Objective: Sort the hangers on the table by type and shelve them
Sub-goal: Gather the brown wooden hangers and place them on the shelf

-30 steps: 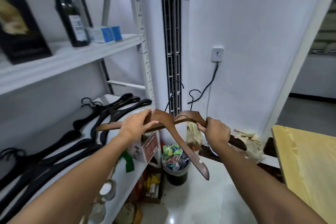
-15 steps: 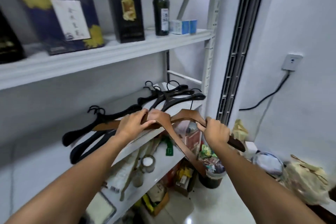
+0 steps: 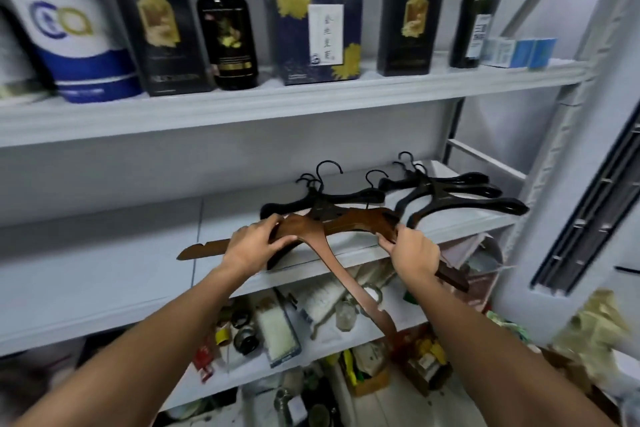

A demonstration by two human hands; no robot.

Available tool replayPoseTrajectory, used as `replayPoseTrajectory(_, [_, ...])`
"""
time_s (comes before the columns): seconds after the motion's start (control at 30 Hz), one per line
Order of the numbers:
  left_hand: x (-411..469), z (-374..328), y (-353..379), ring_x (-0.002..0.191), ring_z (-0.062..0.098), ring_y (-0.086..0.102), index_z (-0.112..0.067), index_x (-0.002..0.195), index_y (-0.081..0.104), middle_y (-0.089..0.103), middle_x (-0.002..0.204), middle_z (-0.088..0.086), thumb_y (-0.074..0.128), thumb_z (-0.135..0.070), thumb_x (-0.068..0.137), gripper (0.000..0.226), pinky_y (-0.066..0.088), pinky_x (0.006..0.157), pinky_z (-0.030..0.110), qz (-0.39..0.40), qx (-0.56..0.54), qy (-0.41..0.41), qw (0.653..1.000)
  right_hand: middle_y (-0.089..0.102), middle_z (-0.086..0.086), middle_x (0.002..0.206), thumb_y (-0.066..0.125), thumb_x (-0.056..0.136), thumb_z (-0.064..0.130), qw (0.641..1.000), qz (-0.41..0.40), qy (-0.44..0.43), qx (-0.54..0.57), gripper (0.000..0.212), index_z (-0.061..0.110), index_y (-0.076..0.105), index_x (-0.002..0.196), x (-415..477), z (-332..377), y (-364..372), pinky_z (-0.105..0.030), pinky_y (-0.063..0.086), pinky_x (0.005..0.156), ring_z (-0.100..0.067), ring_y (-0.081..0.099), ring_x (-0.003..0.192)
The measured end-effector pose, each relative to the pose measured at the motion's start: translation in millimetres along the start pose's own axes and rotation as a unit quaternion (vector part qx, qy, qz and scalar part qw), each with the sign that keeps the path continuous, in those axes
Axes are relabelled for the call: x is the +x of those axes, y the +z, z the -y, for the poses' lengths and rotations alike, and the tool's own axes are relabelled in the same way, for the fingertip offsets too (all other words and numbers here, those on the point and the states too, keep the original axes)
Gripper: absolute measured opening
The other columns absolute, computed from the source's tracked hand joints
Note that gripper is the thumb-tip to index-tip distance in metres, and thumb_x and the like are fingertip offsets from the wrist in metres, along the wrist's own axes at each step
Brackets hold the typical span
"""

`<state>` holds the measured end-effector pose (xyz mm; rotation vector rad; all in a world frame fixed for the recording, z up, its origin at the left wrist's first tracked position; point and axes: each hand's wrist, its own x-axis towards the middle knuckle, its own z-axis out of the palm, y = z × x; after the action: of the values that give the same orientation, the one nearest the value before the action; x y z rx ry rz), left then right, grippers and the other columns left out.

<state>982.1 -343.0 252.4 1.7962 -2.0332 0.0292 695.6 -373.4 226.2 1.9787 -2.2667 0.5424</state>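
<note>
In the head view, at mid-frame, the left hand point(image 3: 254, 246) and the right hand point(image 3: 414, 250) are each closed around brown wooden hangers point(image 3: 346, 224) held over the front edge of the middle shelf point(image 3: 104, 274), just before the black hangers point(image 3: 446, 196) lying there.

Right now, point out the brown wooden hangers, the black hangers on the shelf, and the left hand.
brown wooden hangers point(image 3: 349, 224), head view, on the middle of the bundle.
black hangers point(image 3: 460, 199), head view, on a right-side arm.
left hand point(image 3: 252, 246), head view, on its back.
</note>
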Motion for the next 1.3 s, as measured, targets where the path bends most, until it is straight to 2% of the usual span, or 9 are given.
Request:
replayPoseTrajectory(0.1, [-19, 31, -8, 0.092, 0.024, 0.064, -0.026, 0.118, 0.048, 0.068, 0.106, 0.0, 0.045, -0.065, 0.085, 0.051, 0.05, 0.077, 0.037, -0.003, 0.017, -0.028, 0.999, 0.068, -0.005, 0.081, 0.049, 0.086, 0.064, 0.999, 0.005, -0.03, -0.015, 0.05, 0.016, 0.063, 0.092, 0, 30, 9, -0.028, 0.038, 0.054, -0.027, 0.067, 0.076])
replayPoseTrajectory(0.23, [-43, 81, -23, 0.087, 0.023, 0.065, -0.025, 0.116, 0.048, 0.069, 0.102, -0.001, 0.044, -0.064, 0.085, 0.05, 0.047, 0.072, 0.033, -0.015, 0.026, -0.075, 0.997, 0.069, -0.006, 0.09, 0.044, 0.087, 0.065, 0.996, 0.036, -0.075, -0.024, 0.054, 0.016, 0.062, 0.1, 4, 86, 22, -0.029, 0.039, 0.057, -0.027, 0.068, 0.083])
replayPoseTrajectory(0.33, [-56, 120, -34, 0.087, 0.024, 0.065, -0.024, 0.116, 0.049, 0.069, 0.102, -0.001, 0.047, -0.061, 0.085, 0.049, 0.048, 0.073, 0.034, -0.025, 0.027, -0.109, 0.993, 0.069, -0.006, 0.091, 0.048, 0.088, 0.062, 0.993, 0.048, -0.103, 0.009, 0.05, 0.017, 0.061, 0.102, 9, 134, 35, -0.029, 0.039, 0.059, -0.028, 0.067, 0.085])
replayPoseTrajectory(0.5, [-68, 186, -49, 0.083, 0.021, 0.066, -0.02, 0.114, 0.052, 0.07, 0.096, -0.002, 0.049, -0.058, 0.086, 0.047, 0.05, 0.072, 0.033, -0.047, 0.021, -0.128, 0.99, 0.07, -0.004, 0.092, 0.048, 0.089, 0.059, 0.985, 0.052, -0.166, 0.003, 0.046, 0.017, 0.06, 0.099, 16, 216, 62, -0.029, 0.039, 0.059, -0.025, 0.068, 0.087])
replayPoseTrajectory(0.73, [-65, 280, -59, 0.086, 0.022, 0.065, -0.022, 0.115, 0.052, 0.069, 0.095, -0.004, 0.051, -0.059, 0.085, 0.048, 0.047, 0.073, 0.032, -0.049, 0.036, -0.187, 0.98, 0.068, -0.005, 0.09, 0.051, 0.089, 0.057, 0.977, 0.07, -0.198, 0.019, 0.041, 0.017, 0.057, 0.096, 25, 318, 115, -0.03, 0.038, 0.06, -0.028, 0.067, 0.086])
replayPoseTrajectory(1.0, [-57, 346, -51, 0.085, 0.02, 0.065, -0.024, 0.116, 0.05, 0.069, 0.097, -0.004, 0.048, -0.063, 0.083, 0.051, 0.049, 0.073, 0.03, -0.023, 0.046, -0.211, 0.976, 0.066, -0.004, 0.084, 0.052, 0.086, 0.061, 0.972, 0.089, -0.216, 0.039, 0.044, 0.019, 0.056, 0.095, 40, 379, 161, -0.027, 0.036, 0.061, -0.026, 0.065, 0.081])
replayPoseTrajectory(1.2, [-47, 360, -35, 0.088, 0.023, 0.066, -0.023, 0.118, 0.05, 0.07, 0.099, -0.001, 0.049, -0.061, 0.084, 0.051, 0.05, 0.077, 0.032, -0.016, 0.031, -0.229, 0.973, 0.066, -0.005, 0.089, 0.047, 0.088, 0.063, 0.969, 0.102, -0.221, 0.029, 0.048, 0.016, 0.055, 0.098, 60, 399, 187, -0.026, 0.037, 0.062, -0.026, 0.065, 0.084])
replayPoseTrajectory(1.3, [-43, 363, -28, 0.087, 0.022, 0.065, -0.023, 0.117, 0.051, 0.07, 0.097, -0.002, 0.049, -0.062, 0.083, 0.051, 0.049, 0.075, 0.031, -0.019, 0.034, -0.234, 0.971, 0.065, -0.006, 0.096, 0.047, 0.091, 0.056, 0.965, 0.119, -0.231, 0.023, 0.046, 0.013, 0.055, 0.104, 73, 403, 202, -0.028, 0.039, 0.066, -0.026, 0.064, 0.09])
